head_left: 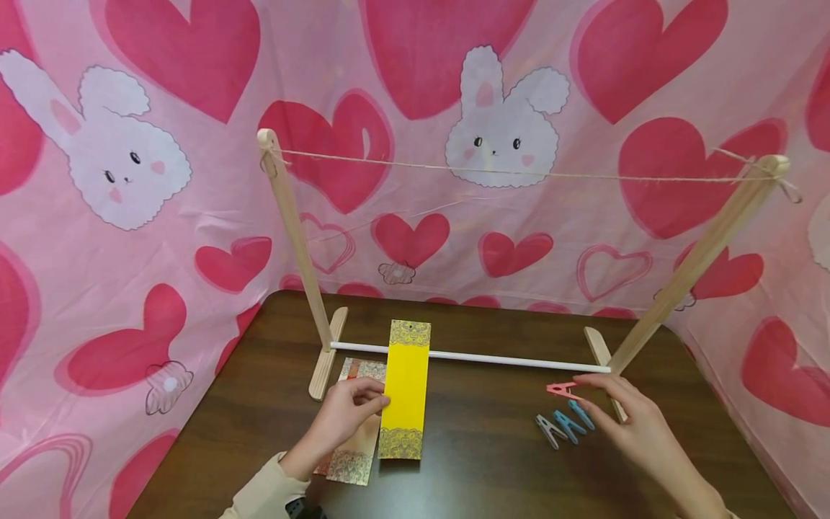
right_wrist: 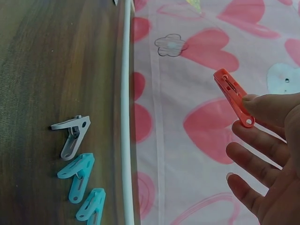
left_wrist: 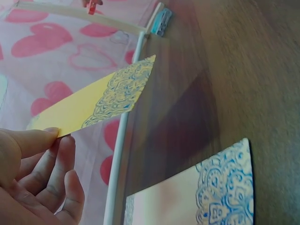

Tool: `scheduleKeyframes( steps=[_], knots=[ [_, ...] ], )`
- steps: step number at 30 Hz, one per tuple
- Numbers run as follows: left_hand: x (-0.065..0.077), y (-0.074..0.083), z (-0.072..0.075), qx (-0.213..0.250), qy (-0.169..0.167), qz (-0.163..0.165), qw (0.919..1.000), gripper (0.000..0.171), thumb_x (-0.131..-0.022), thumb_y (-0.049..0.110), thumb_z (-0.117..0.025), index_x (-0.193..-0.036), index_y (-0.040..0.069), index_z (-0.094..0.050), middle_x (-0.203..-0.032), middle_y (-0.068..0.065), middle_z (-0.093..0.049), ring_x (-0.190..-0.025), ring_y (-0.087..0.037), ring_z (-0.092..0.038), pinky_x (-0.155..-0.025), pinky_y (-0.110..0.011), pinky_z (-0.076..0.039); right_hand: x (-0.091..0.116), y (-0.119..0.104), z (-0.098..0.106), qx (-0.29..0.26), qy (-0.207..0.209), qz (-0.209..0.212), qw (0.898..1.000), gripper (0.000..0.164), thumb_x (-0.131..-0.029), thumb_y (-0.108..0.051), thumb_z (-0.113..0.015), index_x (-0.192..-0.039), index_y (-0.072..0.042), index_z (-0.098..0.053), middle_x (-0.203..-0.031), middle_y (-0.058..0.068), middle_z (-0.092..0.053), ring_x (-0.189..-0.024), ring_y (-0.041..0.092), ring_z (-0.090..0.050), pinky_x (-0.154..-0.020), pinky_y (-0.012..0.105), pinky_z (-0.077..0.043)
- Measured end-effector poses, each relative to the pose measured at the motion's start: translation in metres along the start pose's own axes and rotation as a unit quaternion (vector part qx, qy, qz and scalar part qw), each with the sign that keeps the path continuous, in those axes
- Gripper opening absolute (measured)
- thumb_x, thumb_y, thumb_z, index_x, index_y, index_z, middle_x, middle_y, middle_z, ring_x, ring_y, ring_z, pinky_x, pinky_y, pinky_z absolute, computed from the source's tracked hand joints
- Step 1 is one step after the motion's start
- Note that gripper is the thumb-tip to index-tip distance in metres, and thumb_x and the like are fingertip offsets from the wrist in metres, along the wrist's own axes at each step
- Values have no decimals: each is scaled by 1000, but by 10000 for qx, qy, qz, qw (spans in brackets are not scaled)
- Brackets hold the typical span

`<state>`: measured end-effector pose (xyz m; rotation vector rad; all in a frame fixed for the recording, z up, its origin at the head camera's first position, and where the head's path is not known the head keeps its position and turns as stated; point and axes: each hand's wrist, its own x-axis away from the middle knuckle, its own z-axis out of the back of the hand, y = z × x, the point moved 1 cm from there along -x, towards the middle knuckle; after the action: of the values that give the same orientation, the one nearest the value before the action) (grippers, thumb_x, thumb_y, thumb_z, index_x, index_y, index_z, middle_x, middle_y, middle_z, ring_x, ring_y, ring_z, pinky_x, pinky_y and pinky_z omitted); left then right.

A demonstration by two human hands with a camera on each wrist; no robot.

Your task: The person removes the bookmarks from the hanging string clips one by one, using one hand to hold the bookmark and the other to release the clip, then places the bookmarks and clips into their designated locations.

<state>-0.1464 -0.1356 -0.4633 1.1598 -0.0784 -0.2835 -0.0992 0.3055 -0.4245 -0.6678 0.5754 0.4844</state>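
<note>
My left hand [head_left: 350,411] pinches the left edge of a yellow bookmark-like card [head_left: 405,389] with lacy patterned ends, held above the table. In the left wrist view the thumb lies on top of the yellow card [left_wrist: 89,105]. Under that hand, more patterned cards [head_left: 353,461] lie on the wood, partly hidden. My right hand [head_left: 632,411] pinches a red clothespin [head_left: 563,390] between thumb and fingers, clear of the table in the right wrist view. Near it on the table lie a grey clothespin [right_wrist: 72,133] and two blue clothespins [right_wrist: 77,176].
A wooden frame stands on the table [head_left: 480,425], with a left post [head_left: 298,245], a right post [head_left: 697,267], a string [head_left: 493,171] tied between their tops and a white rod [head_left: 506,358] low down. Behind hangs a pink heart-print cloth [head_left: 415,216].
</note>
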Motion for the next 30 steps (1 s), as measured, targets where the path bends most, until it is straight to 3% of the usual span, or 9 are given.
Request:
scheduleKeyframes(
  steps=[10, 16, 20, 30],
  knots=[
    [3, -13, 10, 75, -61, 167, 9998, 16, -93, 7, -77, -102, -5, -74, -89, -11, -77, -75, -20, -72, -70, -25, -57, 7, 2, -7, 91, 18, -86, 9999, 60, -67, 15, -86, -120, -9, -76, -110, -3, -74, -112, -13, -55, -99, 3, -34],
    [6, -19, 17, 90, -104, 415, 9990, 17, -92, 8, -79, -101, -6, -74, -87, -11, -76, -77, -28, -72, -67, -26, -57, 8, 4, -10, 73, 11, -92, 9999, 58, -67, 14, -87, -118, -9, -76, -110, -4, -74, -113, -13, -54, -99, 3, -33],
    [8, -23, 21, 66, -203, 558, 9982, 19, -93, 9, -78, -102, -7, -74, -86, -11, -75, -76, -27, -71, -66, -30, -59, 12, 6, -14, 129, -86, -166, 9997, 56, -68, 13, -87, -117, -10, -75, -110, -3, -74, -113, -15, -53, -98, 3, -33],
    [12, -33, 30, -22, -549, 687, 9961, 23, -93, 7, -77, -104, -12, -71, -84, -13, -76, -70, -26, -70, -67, -32, -60, 18, 11, -24, 180, -100, -119, 9997, 51, -67, 11, -88, -113, -8, -75, -99, -7, -73, -92, 0, -63, -87, 6, -41]
  ],
)
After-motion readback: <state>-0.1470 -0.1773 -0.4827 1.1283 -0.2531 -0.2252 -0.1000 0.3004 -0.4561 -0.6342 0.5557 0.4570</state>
